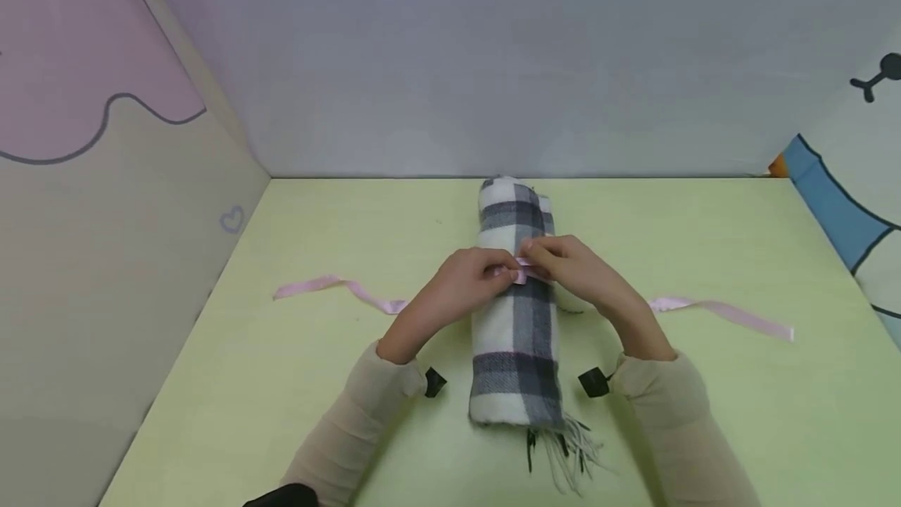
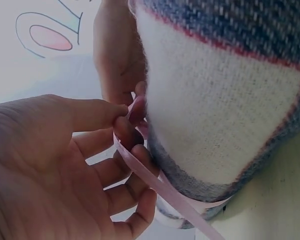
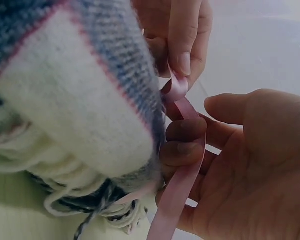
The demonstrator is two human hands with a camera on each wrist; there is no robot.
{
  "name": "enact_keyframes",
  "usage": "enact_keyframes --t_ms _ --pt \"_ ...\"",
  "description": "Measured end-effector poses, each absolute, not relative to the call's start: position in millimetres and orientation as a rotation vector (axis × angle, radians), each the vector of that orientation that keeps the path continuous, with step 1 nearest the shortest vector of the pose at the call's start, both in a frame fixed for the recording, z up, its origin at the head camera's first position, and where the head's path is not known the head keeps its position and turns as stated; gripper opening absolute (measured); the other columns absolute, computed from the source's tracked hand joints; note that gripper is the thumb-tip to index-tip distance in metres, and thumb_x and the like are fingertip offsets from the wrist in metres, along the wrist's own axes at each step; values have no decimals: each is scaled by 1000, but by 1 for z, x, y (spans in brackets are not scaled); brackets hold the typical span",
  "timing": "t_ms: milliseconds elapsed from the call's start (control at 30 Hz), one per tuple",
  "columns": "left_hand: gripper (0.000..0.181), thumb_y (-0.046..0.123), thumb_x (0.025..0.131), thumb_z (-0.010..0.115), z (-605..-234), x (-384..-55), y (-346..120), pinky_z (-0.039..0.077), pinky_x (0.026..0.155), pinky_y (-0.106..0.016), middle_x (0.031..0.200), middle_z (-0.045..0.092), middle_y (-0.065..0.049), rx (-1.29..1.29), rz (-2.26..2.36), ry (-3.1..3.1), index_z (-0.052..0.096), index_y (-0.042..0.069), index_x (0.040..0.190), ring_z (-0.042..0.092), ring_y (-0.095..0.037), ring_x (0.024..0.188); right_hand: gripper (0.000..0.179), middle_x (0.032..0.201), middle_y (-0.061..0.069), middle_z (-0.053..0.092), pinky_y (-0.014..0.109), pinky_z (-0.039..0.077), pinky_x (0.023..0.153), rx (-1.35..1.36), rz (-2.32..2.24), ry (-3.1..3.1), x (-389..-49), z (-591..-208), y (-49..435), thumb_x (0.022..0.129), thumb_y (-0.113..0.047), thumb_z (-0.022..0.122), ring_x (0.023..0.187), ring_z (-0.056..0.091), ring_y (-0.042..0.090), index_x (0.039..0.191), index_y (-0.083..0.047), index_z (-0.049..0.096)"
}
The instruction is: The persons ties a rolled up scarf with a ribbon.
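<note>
Head: rolled plaid scarf (image 1: pixel 514 327) lies lengthwise on the pale green table (image 1: pixel 211 413), fringe (image 1: pixel 573 448) at the near end. Left hand (image 1: pixel 468 280) and right hand (image 1: pixel 580 268) meet over its middle, on the pink ribbon (image 1: pixel 732 312) — tails out to both sides.
Left wrist: left thumb and index pinch the ribbon.
Right wrist: right fingers curled on the ribbon, thumb clear — crossing partly hidden, looks like a loop.

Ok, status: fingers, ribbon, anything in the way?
Left fingers pinching the pink ribbon; right fingers curled round it. Ribbon looped around the rolled checked cloth, tails out either side. Nothing seen in the way; fringe at near end.
</note>
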State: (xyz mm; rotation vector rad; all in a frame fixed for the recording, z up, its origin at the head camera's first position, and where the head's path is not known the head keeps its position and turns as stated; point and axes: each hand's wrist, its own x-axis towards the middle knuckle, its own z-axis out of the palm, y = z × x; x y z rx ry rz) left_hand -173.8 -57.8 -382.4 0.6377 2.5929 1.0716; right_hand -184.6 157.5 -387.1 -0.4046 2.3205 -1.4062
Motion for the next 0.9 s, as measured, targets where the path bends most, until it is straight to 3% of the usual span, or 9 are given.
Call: enact_keyframes --t_ms 100,167,333,600,767,900 --pt "16 27 104 64 -385 -172 -58 45 70 -27 92 72 1 604 1073 2622 75 17 109 56 -14 78 51 124 15 68 37 50 100 -380 -1398 2315 -183 -389 157 113 -43 40 118 62 24 128 -4 69" --pt "13 28 103 65 -386 -171 -58 43 66 -27 84 68 2 565 1085 2625 72 18 107 54 -13 73 53 135 17 67 40 50 104 -372 -1396 2308 -182 -390 156 113 -43 39 127 61 27 135 -4 67" --pt "12 29 101 67 -388 -170 -59 40 60 -27 74 56 1 488 1115 2626 66 19 108 49 -13 66 53 134 17 67 40 51 103 -375 -1402 2297 -182 -390 154 113 -43 39 125 61 26 135 -3 67" --pt "32 29 101 70 -393 -174 -60 46 63 -27 90 67 -3 447 1205 2587 56 14 126 58 -14 71 52 129 15 68 36 49 100 -414 -1390 2322 -186 -392 153 113 -43 38 119 60 25 127 -5 72" --pt "30 29 100 71 -400 -178 -58 44 60 -26 84 63 -3 441 1224 2599 58 15 123 54 -14 68 52 129 15 69 37 49 100 -431 -1360 2359 -188 -392 153 113 -42 39 117 61 25 126 -4 72" --pt "28 32 99 72 -405 -180 -56 41 60 -24 80 59 -1 444 1218 2616 60 16 119 52 -13 67 45 106 12 70 34 49 90 -474 -1311 2424 -187 -389 152 114 -35 42 101 62 22 116 -3 73"
